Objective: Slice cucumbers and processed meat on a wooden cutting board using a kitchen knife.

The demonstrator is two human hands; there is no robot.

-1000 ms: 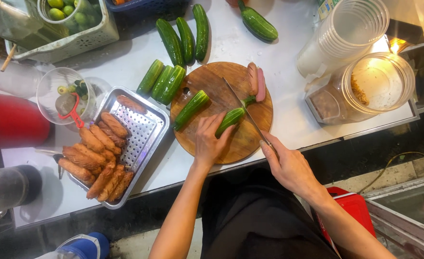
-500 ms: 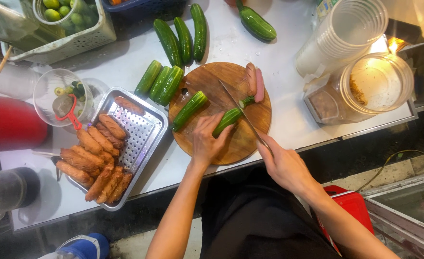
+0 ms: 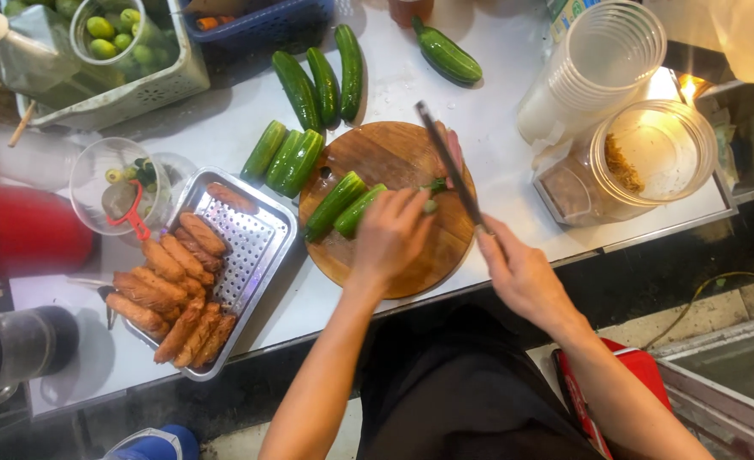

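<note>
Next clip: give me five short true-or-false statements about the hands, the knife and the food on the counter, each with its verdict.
1. The right hand holds a knife. True.
2. The left hand rests on a cucumber on the round wooden board. True.
3. The metal tray holds sliced cucumbers. False: it holds browned sausages.
4. The board is square and white. False: it is round and brown.
5. Stacked clear plastic cups stand right of the board. True.
</note>
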